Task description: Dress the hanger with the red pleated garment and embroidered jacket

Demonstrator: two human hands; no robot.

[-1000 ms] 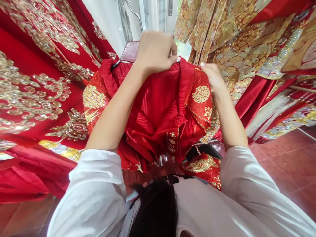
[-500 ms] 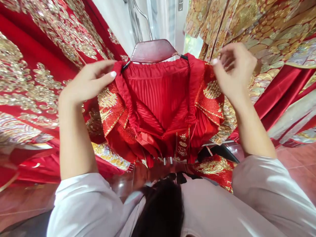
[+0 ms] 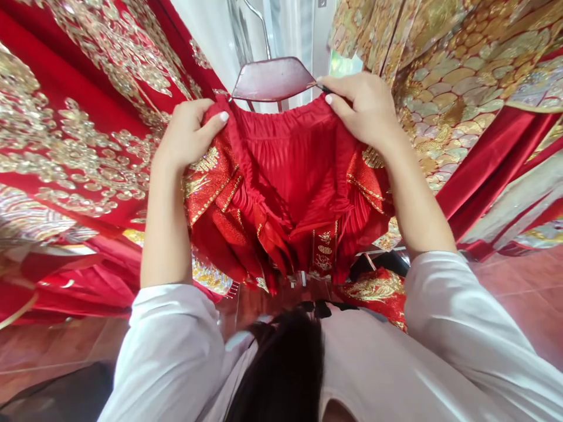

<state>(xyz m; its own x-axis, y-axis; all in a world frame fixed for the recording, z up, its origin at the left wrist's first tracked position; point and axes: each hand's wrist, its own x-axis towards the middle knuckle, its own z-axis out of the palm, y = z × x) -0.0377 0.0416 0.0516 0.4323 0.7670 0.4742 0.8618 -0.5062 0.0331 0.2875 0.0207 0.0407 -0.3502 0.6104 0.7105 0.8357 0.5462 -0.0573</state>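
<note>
A red pleated skirt (image 3: 290, 176) with gold-embroidered panels hangs from a dark red wooden hanger (image 3: 272, 79) with black clips. My left hand (image 3: 189, 132) is closed on the left end of the skirt's waistband, thumb on top. My right hand (image 3: 363, 105) is closed on the right end of the waistband, right at the hanger's black clip. Both arms reach up in white sleeves. The skirt's lower folds hang down between my forearms.
A red gown with heavy gold embroidery (image 3: 74, 146) hangs close on the left. Gold scale-patterned garments (image 3: 453, 76) hang on the right. A white wall and window frame (image 3: 290, 29) stand behind the hanger. Red floor tiles (image 3: 523, 293) show at the lower right.
Both hands have moved inward and up along the waistband. The right hand, which was off the cloth half a second ago, now grips the waistband at the right clip.
</note>
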